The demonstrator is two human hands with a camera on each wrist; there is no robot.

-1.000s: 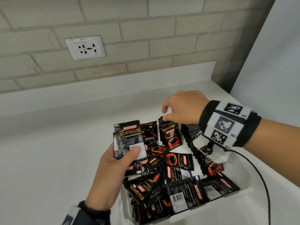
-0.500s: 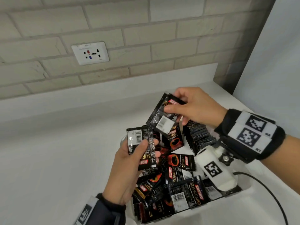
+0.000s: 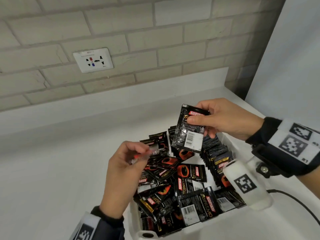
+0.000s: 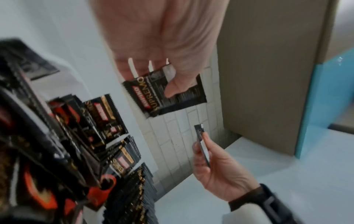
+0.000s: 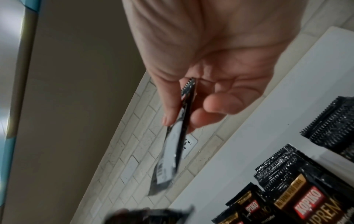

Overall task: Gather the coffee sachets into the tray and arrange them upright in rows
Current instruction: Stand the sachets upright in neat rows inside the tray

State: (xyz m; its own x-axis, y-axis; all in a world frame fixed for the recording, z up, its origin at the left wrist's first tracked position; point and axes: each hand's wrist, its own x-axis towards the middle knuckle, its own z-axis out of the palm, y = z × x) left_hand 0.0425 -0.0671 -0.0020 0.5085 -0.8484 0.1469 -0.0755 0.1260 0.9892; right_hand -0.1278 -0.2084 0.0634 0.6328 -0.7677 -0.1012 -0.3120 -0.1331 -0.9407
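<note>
Since a second ago the right hand (image 3: 230, 120) has risen from the far end of the tray and now holds a Kopiko Supremo sachet (image 3: 188, 132) in the air above it, while the left hand (image 3: 123, 168) has turned the packets it held flat a second ago edge-on toward the head camera.

The right hand's sachet hangs barcode side toward the head camera, pinched near its top edge between thumb and curled fingers. In the right wrist view it shows nearly edge-on (image 5: 179, 136) between thumb and fingertips. The left hand pinches a blurred sachet (image 3: 147, 153) between thumb and fingers; in the left wrist view its printed face reads Supremo (image 4: 164, 97) under the thumb. Whether this is one packet or a few I cannot tell.

Both hands hover above the white tray (image 3: 136, 213), which sits on the white counter (image 3: 60, 170). Along the tray's right side a row of sachets (image 3: 214, 153) stands upright, packed edge to edge. The rest of the tray holds a loose heap of sachets (image 3: 181, 193) lying flat and overlapping at all angles.

Behind the counter runs a pale brick wall (image 3: 155, 40) with a white power socket (image 3: 93, 60). A black cable (image 3: 297, 205) trails across the counter from the right wrist rig.
</note>
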